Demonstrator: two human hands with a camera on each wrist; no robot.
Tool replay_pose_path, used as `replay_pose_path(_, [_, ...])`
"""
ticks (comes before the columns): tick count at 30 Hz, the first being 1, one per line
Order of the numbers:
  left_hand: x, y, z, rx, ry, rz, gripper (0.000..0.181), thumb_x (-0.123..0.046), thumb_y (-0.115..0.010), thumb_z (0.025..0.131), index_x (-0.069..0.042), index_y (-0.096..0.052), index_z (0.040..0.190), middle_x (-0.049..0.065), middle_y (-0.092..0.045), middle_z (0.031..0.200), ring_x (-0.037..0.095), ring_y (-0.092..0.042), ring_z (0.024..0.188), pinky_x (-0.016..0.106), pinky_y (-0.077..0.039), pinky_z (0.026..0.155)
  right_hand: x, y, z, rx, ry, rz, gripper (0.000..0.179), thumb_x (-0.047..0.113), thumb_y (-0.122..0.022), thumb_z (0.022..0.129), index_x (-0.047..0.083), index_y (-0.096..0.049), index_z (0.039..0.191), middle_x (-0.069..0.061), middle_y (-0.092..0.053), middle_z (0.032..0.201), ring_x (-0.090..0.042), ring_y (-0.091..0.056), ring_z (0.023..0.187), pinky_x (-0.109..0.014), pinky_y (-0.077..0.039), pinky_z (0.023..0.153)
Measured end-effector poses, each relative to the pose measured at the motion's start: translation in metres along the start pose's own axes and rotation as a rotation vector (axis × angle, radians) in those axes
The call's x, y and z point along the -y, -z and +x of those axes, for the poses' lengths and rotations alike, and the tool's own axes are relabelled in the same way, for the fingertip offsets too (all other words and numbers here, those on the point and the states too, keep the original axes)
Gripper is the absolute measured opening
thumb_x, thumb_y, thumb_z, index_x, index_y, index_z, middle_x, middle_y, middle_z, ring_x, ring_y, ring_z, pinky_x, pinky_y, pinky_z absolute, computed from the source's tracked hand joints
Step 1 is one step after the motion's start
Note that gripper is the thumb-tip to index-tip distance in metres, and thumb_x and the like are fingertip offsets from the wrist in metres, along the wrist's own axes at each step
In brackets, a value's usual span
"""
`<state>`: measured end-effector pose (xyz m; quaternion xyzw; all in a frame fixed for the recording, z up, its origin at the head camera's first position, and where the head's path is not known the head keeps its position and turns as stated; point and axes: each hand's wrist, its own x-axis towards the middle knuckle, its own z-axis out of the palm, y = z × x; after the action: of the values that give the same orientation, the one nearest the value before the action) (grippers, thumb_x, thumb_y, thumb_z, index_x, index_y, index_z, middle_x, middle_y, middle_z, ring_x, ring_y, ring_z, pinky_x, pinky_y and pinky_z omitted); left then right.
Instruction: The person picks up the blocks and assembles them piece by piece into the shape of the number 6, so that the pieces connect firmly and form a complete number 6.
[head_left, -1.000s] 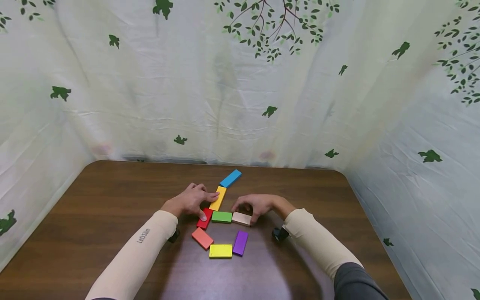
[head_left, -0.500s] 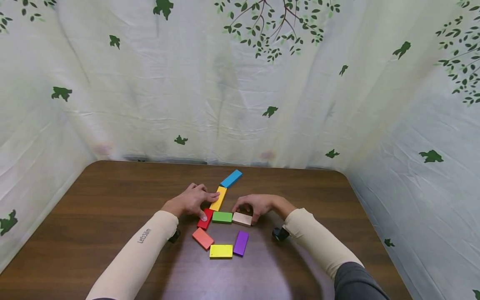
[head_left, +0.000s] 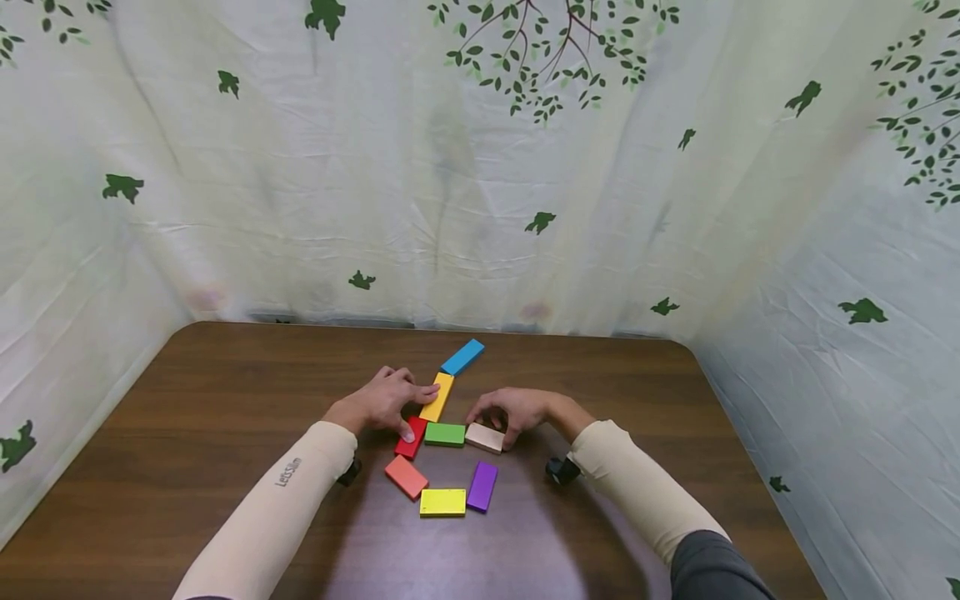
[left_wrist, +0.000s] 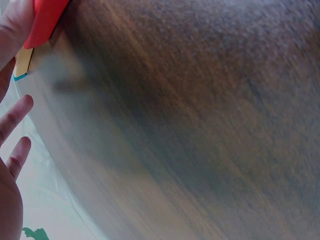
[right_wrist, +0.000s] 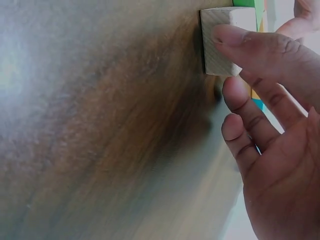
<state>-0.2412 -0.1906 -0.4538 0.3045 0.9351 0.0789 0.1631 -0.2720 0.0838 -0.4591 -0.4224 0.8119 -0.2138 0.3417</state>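
Observation:
In the head view my left hand (head_left: 384, 402) rests over the blocks. Its thumb touches the red block (head_left: 409, 437) and its index finger lies on the orange-yellow block (head_left: 438, 397); its other fingers stretch out free in the left wrist view. My right hand (head_left: 521, 410) pinches the pale wooden block (head_left: 484, 437) between thumb and fingers. That block lies against the right end of the green block (head_left: 445, 435), whose left end meets the red one. In the right wrist view the thumb presses the near end of the wooden block (right_wrist: 218, 45).
A blue block (head_left: 462, 357) lies beyond the orange-yellow one. Nearer me are a coral block (head_left: 406, 477), a yellow block (head_left: 442, 502) and a purple block (head_left: 482, 487). All lie on a brown wooden table (head_left: 247, 400). A leaf-printed white curtain (head_left: 300, 208) hangs behind and at the sides.
The pale wooden block's right end has turned slightly toward me under my right hand. My left hand and the other blocks have stayed in place.

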Motion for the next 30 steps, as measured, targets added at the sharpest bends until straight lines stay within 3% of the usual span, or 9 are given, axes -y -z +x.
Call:
replay_pose_path(19, [0.0,-0.001,0.0,-0.001,-0.004,0.001,0.083,-0.042,-0.08,0.071,-0.017,-0.047,0.143,0.002,-0.047,0.146,0.027,-0.041,0.117,0.048,-0.026,0.099,-0.008,-0.016,-0.009,-0.148,0.071,-0.038,0.059,0.012,-0.087,0.07,0.012,-0.061,0.123,0.005,-0.056,0.091,-0.007,-0.052,0.072,-0.02,-0.046,0.064])
replay_pose_path(30, [0.0,-0.001,0.001,0.005,0.009,0.0,0.083,-0.041,-0.08,0.071,-0.018,-0.047,0.143,0.001,-0.048,0.146,0.027,-0.04,0.117,0.048,-0.026,0.1,-0.004,-0.021,-0.014,-0.183,0.088,-0.019,0.057,0.006,-0.085,0.07,0.005,-0.06,0.121,0.003,-0.057,0.086,-0.004,-0.052,0.068,-0.02,-0.047,0.063])
